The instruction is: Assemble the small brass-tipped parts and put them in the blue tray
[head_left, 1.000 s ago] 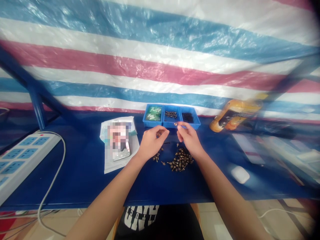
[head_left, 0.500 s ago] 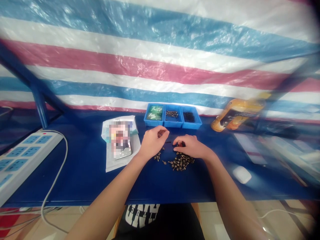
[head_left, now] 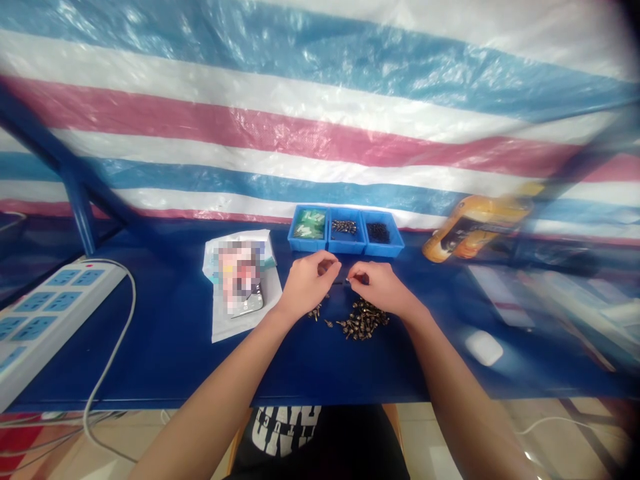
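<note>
Both hands meet just above a pile of small brass-coloured screws [head_left: 364, 320] on the blue table [head_left: 165, 347]. My left hand [head_left: 306, 283] is curled, its fingertips pinched together on something too small to name. My right hand [head_left: 377, 288] is also pinched, holding a small screw at its fingertips close to the left hand. A few loose screws [head_left: 317, 312] lie under the left hand. Behind the hands stands a blue three-compartment tray [head_left: 345, 245] with green packets, brass parts and black parts.
A phone [head_left: 241, 283] lies on white paper left of the hands. A white power strip [head_left: 45, 313] with its cable sits at far left. An orange bottle [head_left: 473, 230] lies at back right, a white earbud case [head_left: 483, 348] at right. A striped tarp hangs behind.
My right hand went from near the tray down to the screw pile, then lifted slightly with a small piece toward the left hand. The left hand stayed almost in place.
</note>
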A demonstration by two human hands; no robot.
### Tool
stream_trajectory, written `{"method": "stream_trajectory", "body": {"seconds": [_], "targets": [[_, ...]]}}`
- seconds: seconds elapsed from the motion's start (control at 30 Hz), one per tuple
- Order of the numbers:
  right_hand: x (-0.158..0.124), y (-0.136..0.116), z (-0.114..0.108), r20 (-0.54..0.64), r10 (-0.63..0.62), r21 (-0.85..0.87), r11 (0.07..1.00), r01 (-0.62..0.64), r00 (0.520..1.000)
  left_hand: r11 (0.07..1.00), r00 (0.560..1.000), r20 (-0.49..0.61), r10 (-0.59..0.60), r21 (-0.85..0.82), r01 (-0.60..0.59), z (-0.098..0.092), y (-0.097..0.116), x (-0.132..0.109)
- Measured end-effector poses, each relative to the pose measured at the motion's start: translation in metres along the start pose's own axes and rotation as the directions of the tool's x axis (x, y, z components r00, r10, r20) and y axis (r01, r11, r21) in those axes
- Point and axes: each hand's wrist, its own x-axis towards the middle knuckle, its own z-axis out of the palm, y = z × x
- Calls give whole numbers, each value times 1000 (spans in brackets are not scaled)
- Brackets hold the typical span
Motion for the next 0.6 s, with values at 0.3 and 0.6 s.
{"method": "stream_trajectory", "body": {"seconds": [0.3, 0.6], "targets": [[2, 4, 8, -21, 93, -53, 994, -94, 995, 1000, 1000, 1, 10, 23, -10, 2, -3, 0], [8, 11, 20, -92, 110, -106, 987, -119, 990, 1000, 1000, -7, 11, 27, -11, 2, -5, 1]]}}
